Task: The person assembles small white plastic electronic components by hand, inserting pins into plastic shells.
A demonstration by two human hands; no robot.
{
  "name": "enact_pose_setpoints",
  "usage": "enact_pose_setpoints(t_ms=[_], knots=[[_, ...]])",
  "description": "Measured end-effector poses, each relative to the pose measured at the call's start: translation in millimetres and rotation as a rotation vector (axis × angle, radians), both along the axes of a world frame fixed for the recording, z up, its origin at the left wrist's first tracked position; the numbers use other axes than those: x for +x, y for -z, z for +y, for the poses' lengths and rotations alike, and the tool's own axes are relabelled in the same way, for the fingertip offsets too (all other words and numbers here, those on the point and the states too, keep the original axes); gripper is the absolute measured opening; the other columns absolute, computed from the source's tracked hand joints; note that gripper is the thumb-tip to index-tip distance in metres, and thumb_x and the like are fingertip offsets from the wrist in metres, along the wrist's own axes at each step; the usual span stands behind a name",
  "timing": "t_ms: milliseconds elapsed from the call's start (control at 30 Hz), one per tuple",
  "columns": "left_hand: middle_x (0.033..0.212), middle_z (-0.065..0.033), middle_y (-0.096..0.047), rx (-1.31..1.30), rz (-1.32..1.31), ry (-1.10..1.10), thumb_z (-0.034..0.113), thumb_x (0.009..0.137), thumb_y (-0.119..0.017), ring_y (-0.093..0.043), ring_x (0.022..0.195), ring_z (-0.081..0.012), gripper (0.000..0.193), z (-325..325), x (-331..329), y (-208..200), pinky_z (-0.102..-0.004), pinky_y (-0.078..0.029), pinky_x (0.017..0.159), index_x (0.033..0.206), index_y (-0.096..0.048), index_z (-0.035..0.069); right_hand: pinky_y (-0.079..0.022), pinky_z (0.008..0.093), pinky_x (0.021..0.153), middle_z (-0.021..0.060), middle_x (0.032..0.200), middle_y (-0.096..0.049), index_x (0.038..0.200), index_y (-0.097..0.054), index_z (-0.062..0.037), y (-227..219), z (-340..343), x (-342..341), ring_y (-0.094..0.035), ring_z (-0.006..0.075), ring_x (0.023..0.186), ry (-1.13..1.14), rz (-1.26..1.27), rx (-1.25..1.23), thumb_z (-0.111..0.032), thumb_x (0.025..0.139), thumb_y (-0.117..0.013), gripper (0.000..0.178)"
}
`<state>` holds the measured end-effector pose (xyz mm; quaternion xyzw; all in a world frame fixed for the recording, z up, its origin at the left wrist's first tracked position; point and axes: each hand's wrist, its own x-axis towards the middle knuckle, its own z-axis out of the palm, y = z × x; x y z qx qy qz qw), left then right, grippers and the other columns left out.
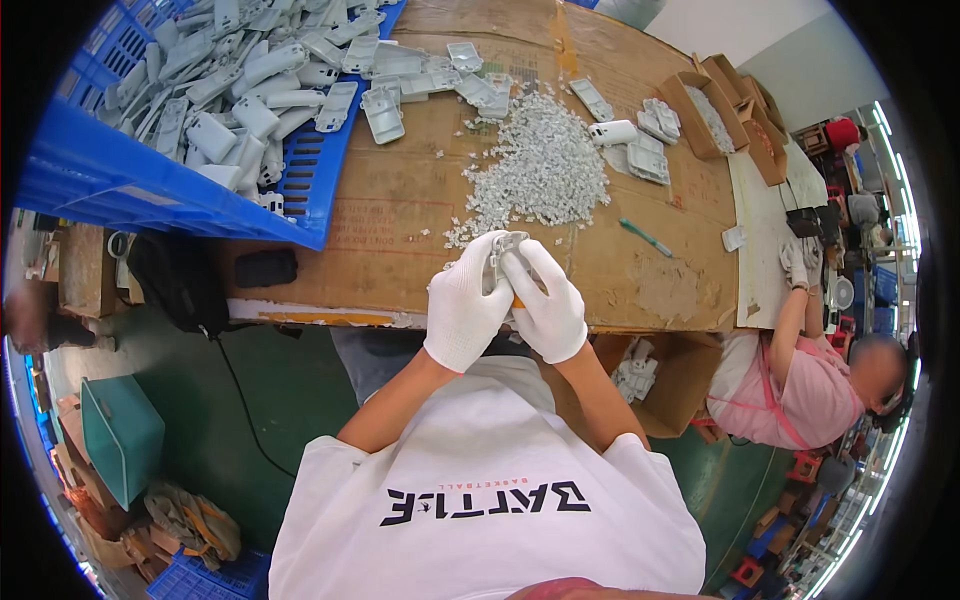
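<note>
My left hand (466, 308), in a white knit glove, is closed on a small whitish plastic housing (507, 244) at the table's near edge. My right hand (550, 306), gloved alike, closes on the same housing from the other side. Fingers cover most of the piece, so its full shape is hidden. A bit of orange shows below the right fingers; I cannot make out what it belongs to. Just beyond my hands spreads a heap of small clear-white plastic parts (540, 160). White plastic housings (383, 115) lie loose to its left, and more (648, 160) to its right.
A blue crate (180, 205) piled with white housings fills the far left. A green pen (645, 237) lies right of the heap. Cardboard boxes (705, 115) stand at the far right; another (685, 385) sits below the table edge. A co-worker (790, 380) in pink works at right.
</note>
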<state>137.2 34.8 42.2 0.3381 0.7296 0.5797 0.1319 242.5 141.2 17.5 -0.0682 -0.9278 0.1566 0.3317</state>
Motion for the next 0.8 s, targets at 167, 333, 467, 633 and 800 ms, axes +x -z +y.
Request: enact_pose_setpoints(t_ms=[167,333,467,633,800], knots=[[0.093,-0.0158,-0.073,-0.02,-0.109,-0.011,0.002,0.084,-0.065,-0.074,0.083,-0.0197,0.038,-5.7,2.2,-8.7,-0.0298,-0.056,0.074,0.122,-0.065,0.003,-0.057,0.0344,0.072,0.0139,0.131,-0.055,0.12,-0.067,-0.0039,3.4,-2.9,-4.4,-0.068,0.0272,0.092,-0.011,0.032,-0.003,-0.001,0.067,-0.074,0.053],[0.088,-0.0147,-0.073,-0.156,-0.099,-0.029,0.002,0.084,-0.064,-0.074,0.084,-0.0175,0.038,-10.7,0.5,-10.8,-0.0289,-0.055,0.075,0.122,-0.065,0.002,-0.058,0.0364,0.074,0.013,0.127,-0.057,0.116,-0.067,-0.0042,-2.4,-5.9,-11.8,-0.068,0.0284,0.09,-0.021,-0.014,-0.006,-0.001,0.066,-0.074,0.051],[0.091,-0.0137,-0.073,-0.049,-0.071,-0.012,0.001,0.084,-0.064,-0.074,0.084,-0.017,0.038,-6.7,-2.7,1.4,-0.0285,-0.055,0.076,0.122,-0.065,0.001,-0.058,0.0367,0.075,0.0129,0.127,-0.059,0.116,-0.066,-0.0061,-12.9,-2.6,-9.7,-0.068,0.0308,0.092,-0.038,-0.009,-0.112,0.0,0.068,-0.072,0.048],[0.106,-0.0119,-0.073,-0.008,-0.188,0.009,0.002,0.085,-0.065,-0.071,0.098,-0.0156,0.04,-2.1,-1.6,-7.6,-0.0292,-0.055,0.085,0.125,-0.062,0.0,-0.057,0.039,0.079,0.0144,0.129,-0.059,0.119,-0.064,-0.0081,-14.4,-7.1,1.8,-0.067,0.033,0.097,0.005,0.088,-0.112,0.001,0.072,-0.071,0.048],[0.102,-0.0186,-0.072,0.055,-0.133,0.017,0.004,0.084,-0.065,-0.074,0.092,-0.0289,0.041,6.0,0.3,-2.1,-0.0343,-0.057,0.077,0.125,-0.061,0.001,-0.055,0.0409,0.087,0.0137,0.128,-0.059,0.118,-0.064,-0.0089,-13.7,-12.0,17.9,-0.064,0.0329,0.107,0.075,0.088,-0.104,0.0,0.072,-0.071,0.047]])
